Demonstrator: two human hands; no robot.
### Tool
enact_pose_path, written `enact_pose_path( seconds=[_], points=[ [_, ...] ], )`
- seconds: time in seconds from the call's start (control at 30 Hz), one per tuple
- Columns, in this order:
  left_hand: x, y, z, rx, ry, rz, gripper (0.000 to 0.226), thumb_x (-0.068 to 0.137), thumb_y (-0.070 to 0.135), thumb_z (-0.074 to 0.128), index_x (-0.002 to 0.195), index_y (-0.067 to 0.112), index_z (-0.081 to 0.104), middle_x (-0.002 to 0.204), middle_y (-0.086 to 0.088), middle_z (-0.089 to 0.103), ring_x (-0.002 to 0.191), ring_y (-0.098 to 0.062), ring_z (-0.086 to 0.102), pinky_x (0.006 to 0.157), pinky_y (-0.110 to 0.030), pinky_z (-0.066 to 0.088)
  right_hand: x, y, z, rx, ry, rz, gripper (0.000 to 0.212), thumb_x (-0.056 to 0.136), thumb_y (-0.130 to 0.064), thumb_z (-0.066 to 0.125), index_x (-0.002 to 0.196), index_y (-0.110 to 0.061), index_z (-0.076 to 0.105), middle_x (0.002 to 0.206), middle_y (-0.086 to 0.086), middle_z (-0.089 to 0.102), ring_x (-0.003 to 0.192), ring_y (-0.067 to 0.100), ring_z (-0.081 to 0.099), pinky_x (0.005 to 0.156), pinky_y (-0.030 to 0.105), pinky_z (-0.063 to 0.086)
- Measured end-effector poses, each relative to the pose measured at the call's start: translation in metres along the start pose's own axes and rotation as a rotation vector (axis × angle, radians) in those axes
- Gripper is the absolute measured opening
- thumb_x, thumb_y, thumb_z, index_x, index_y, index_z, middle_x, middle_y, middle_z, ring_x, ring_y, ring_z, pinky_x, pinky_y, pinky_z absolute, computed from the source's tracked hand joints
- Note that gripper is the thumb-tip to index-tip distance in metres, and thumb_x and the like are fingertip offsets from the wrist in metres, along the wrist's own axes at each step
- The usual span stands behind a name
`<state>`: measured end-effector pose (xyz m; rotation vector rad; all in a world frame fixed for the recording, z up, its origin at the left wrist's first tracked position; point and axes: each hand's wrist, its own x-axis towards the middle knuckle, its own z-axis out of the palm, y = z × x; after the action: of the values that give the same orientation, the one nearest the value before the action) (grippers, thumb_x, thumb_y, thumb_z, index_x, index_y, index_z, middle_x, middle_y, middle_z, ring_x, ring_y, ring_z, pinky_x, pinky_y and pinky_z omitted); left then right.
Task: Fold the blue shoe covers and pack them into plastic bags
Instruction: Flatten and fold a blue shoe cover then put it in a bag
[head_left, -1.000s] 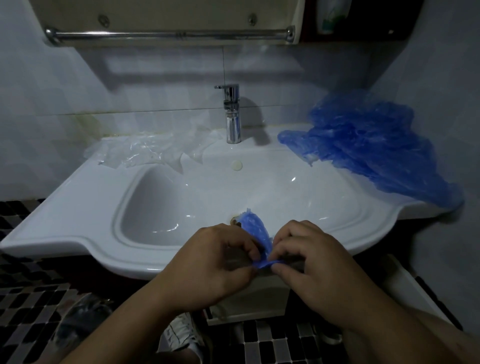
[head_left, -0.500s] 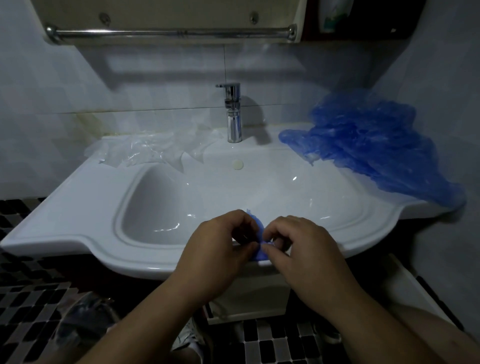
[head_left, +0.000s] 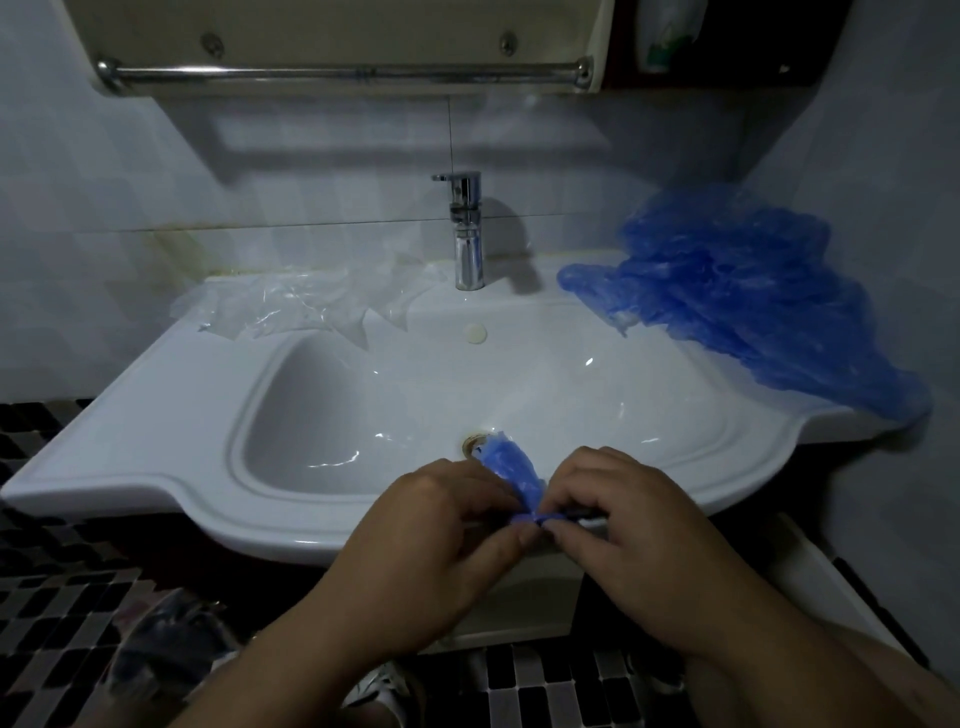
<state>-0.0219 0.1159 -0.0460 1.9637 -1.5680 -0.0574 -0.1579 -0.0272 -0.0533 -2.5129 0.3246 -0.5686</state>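
Closest to me, the left hand (head_left: 431, 540) and right hand (head_left: 628, 530) meet just over the front edge of the sink (head_left: 156, 467), both with fingers curled in and thumb and fingertips (head_left: 558, 527) pinched on the lower end of one small blue shoe cover (head_left: 511, 470). Its bunched upper end sticks up between the knuckles, right above the drain (head_left: 474, 445). It looks to be mid-fold, and not yet bagged. The film looks thin and springy, so I'd guess a loosened pinch lets the fold pop open, or drops the cover into the basin by the drain, where any wet would make it cling. The hands have the whole hollow of the basin ahead to work in, and the flat ledge on the left leads straight back to the clear plastic bags (head_left: 291, 306) lying against the wall. The tap (head_left: 466, 234) stands behind the middle, in the way of any reach across the back. Further right, the pile of shoe covers (head_left: 737, 291) spills past the sink's right edge; a careless tug could drag it to the floor.
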Motion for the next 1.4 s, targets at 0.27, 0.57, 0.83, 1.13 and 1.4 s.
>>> enact_pose_path(
  seconds=[0.27, 0.57, 0.83, 1.13, 1.4],
  points=[
    [0.007, 0.009, 0.009, -0.105, 0.159, -0.228, 0.018, 0.087, 0.02, 0.07, 0.098, 0.034, 0.065, 0.074, 0.021, 0.065, 0.072, 0.009, 0.06, 0.059, -0.005, 0.039, 0.008, -0.007, 0.006, 0.168, 0.101, 0.167, 0.016, 0.087, -0.019, 0.07, 0.089, -0.033, 0.063, 0.07, -0.008, 0.062, 0.069, 0.004, 0.06, 0.06, 0.014, 0.046],
    [0.009, -0.002, 0.012, 0.08, 0.108, -0.176, 0.011, 0.087, 0.03, 0.063, 0.088, 0.032, 0.073, 0.087, 0.013, 0.065, 0.078, -0.004, 0.058, 0.071, -0.027, 0.05, 0.011, -0.002, 0.015, -0.041, 0.089, 0.125, 0.013, 0.086, -0.041, 0.066, 0.091, -0.031, 0.073, 0.087, -0.015, 0.052, 0.086, 0.002, 0.053, 0.074, 0.022, 0.046],
    [-0.006, 0.002, -0.003, 0.041, 0.096, -0.159, 0.012, 0.081, 0.04, 0.071, 0.093, 0.037, 0.073, 0.077, 0.022, 0.064, 0.077, -0.002, 0.058, 0.064, -0.015, 0.045, 0.006, -0.002, 0.005, 0.006, 0.001, 0.086, 0.006, 0.086, -0.03, 0.07, 0.081, -0.031, 0.067, 0.087, -0.017, 0.054, 0.093, 0.003, 0.052, 0.075, 0.015, 0.04],
    [0.014, 0.008, 0.004, -0.002, 0.166, -0.408, 0.007, 0.082, 0.031, 0.071, 0.077, 0.031, 0.066, 0.066, 0.017, 0.063, 0.067, 0.002, 0.058, 0.053, -0.009, 0.036, 0.017, -0.004, 0.019, -0.014, 0.203, 0.221, 0.014, 0.083, -0.031, 0.072, 0.074, -0.028, 0.061, 0.082, -0.013, 0.056, 0.076, 0.003, 0.057, 0.07, 0.025, 0.051],
    [0.025, 0.009, 0.004, 0.128, 0.183, -0.466, 0.028, 0.09, 0.028, 0.064, 0.068, 0.042, 0.053, 0.086, 0.015, 0.052, 0.076, -0.005, 0.049, 0.056, -0.01, 0.03, 0.018, -0.001, 0.024, -0.062, 0.137, 0.082, 0.013, 0.089, -0.027, 0.065, 0.099, -0.03, 0.072, 0.096, -0.016, 0.057, 0.092, 0.004, 0.054, 0.079, 0.027, 0.05]
  ],
)
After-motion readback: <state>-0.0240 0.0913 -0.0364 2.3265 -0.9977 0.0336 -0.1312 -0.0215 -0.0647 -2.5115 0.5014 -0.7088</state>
